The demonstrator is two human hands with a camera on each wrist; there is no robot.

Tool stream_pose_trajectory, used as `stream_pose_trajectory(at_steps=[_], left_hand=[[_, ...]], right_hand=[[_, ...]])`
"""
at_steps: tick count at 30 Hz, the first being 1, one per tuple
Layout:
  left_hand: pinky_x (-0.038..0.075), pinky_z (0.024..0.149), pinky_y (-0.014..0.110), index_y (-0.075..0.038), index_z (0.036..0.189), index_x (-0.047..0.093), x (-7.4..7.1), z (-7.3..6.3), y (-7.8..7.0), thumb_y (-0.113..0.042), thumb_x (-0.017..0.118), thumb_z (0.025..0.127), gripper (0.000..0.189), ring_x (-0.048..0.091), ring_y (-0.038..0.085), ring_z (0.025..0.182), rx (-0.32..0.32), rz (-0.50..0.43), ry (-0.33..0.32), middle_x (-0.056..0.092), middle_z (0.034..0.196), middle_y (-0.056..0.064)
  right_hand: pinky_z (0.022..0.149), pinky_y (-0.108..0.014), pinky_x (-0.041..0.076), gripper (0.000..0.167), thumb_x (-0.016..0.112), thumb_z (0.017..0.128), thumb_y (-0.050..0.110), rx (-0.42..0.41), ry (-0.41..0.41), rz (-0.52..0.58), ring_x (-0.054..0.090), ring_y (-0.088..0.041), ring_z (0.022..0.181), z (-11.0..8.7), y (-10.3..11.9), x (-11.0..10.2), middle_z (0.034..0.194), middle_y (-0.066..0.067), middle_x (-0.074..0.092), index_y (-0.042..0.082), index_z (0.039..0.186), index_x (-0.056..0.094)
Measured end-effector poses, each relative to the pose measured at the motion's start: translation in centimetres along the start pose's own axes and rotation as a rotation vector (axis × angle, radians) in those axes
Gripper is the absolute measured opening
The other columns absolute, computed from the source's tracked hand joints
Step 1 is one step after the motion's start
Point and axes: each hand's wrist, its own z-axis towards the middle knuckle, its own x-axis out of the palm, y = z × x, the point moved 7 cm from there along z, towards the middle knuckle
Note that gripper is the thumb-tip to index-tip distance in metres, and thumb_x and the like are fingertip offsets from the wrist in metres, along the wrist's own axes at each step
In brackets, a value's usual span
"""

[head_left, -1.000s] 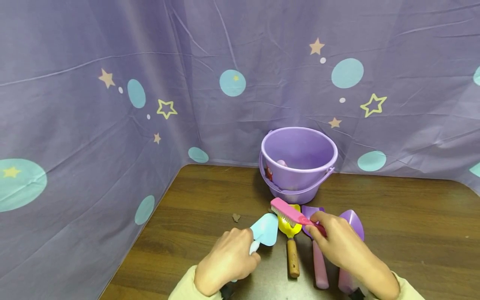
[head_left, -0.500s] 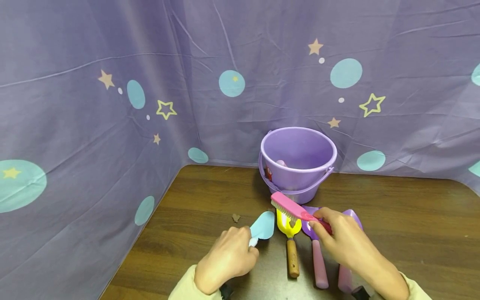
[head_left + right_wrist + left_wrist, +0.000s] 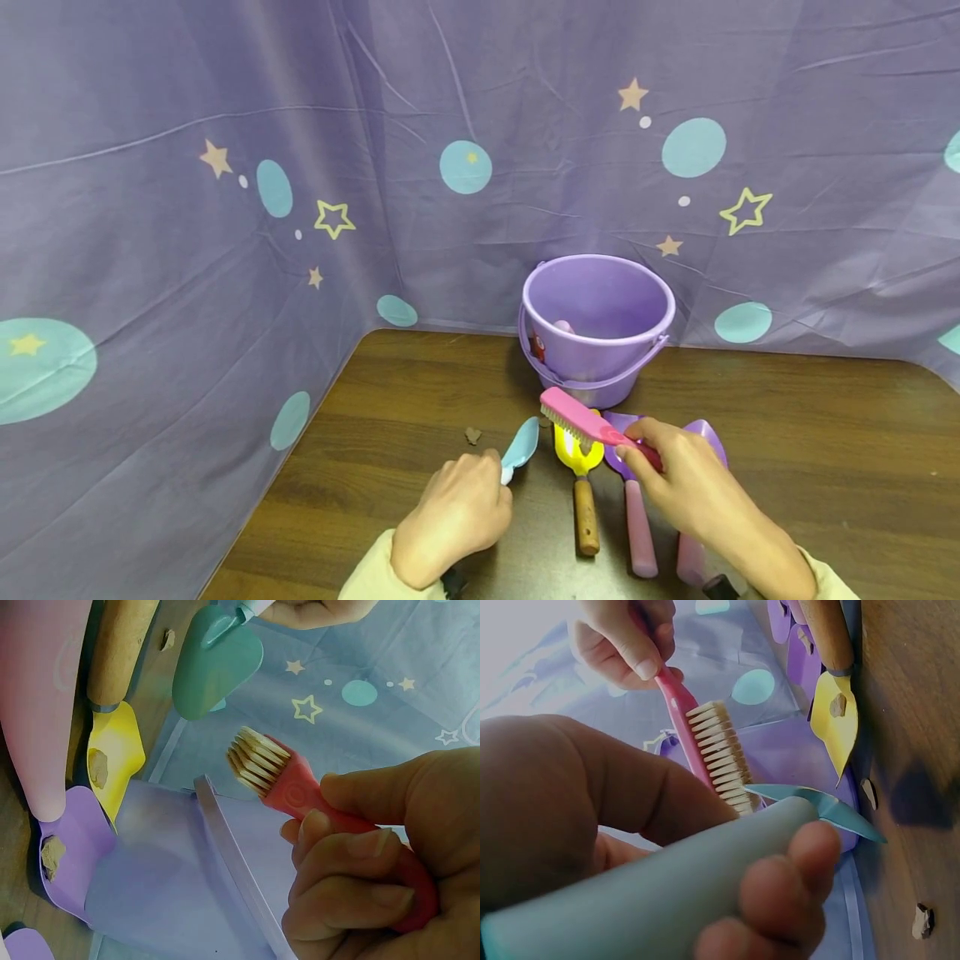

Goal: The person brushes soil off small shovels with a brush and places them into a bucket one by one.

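Observation:
My left hand (image 3: 453, 508) grips the handle of a small light-blue trowel (image 3: 522, 442), its blade tilted nearly edge-on in the head view. A pink brush (image 3: 576, 412) with pale bristles is held by its handle in my right hand (image 3: 686, 479). In the left wrist view the bristles (image 3: 724, 754) are close to the trowel blade (image 3: 829, 810); contact is unclear. Below the brush lies a yellow trowel (image 3: 587, 512) with a wooden handle, a brown lump (image 3: 98, 768) on its blade. Beside it, a purple shovel (image 3: 86, 847) carries another lump (image 3: 52, 857).
Behind the tools stands a lilac bucket (image 3: 592, 362), its handle down and a pink thing (image 3: 564, 327) inside. Another purple trowel (image 3: 705, 435) lies partly under my right arm. A loose brown lump (image 3: 472, 436) rests on the wooden table (image 3: 397, 392). Patterned purple cloth (image 3: 540, 200) hangs behind.
My left hand has rolled the light-blue trowel, so its broad blade face has turned to a narrow edge. The brush has shifted slightly upward, staying in my right hand.

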Motion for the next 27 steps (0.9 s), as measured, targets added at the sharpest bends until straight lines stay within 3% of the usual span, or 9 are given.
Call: stream_pose_trajectory(at_steps=[5, 13, 21, 27], left_hand=[[0.035, 0.043, 0.033, -0.013, 0.067, 0.046, -0.06, -0.03, 0.11, -0.013, 0.055, 0.078, 0.015, 0.044, 0.015, 0.048, -0.017, -0.043, -0.005, 0.044, 0.057, -0.001], [0.037, 0.044, 0.033, -0.012, 0.074, 0.048, -0.12, 0.04, 0.22, -0.019, 0.07, 0.076, 0.023, 0.045, 0.015, 0.05, -0.004, -0.03, -0.012, 0.046, 0.06, -0.001], [0.036, 0.042, 0.033, -0.012, 0.075, 0.047, -0.43, 0.01, -0.14, -0.016, 0.066, 0.076, 0.02, 0.044, 0.015, 0.049, 0.034, 0.008, -0.054, 0.045, 0.061, -0.001], [0.036, 0.043, 0.035, -0.013, 0.068, 0.047, -0.68, 0.13, -0.12, -0.014, 0.061, 0.076, 0.016, 0.05, 0.018, 0.05, 0.02, 0.042, -0.09, 0.047, 0.061, -0.001]], right_hand=[[0.044, -0.02, 0.031, 0.01, 0.07, 0.085, 0.013, 0.013, 0.006, -0.004, 0.036, 0.001, 0.05, -0.08, -0.03, 0.18, 0.059, 0.015, 0.039, 0.021, 0.083, 0.064], [0.044, -0.019, 0.029, 0.009, 0.07, 0.085, 0.014, 0.003, 0.003, 0.007, 0.034, 0.001, 0.05, -0.19, 0.24, 0.25, 0.059, 0.015, 0.037, 0.02, 0.082, 0.064], [0.044, -0.019, 0.028, 0.015, 0.07, 0.085, 0.014, 0.019, 0.032, 0.01, 0.032, 0.001, 0.049, -0.18, 0.2, 0.54, 0.058, 0.015, 0.036, 0.023, 0.08, 0.06], [0.044, -0.019, 0.027, 0.015, 0.071, 0.085, 0.014, 0.01, 0.022, 0.019, 0.031, 0.001, 0.049, -0.22, 0.38, 0.47, 0.059, 0.015, 0.035, 0.024, 0.08, 0.06]])
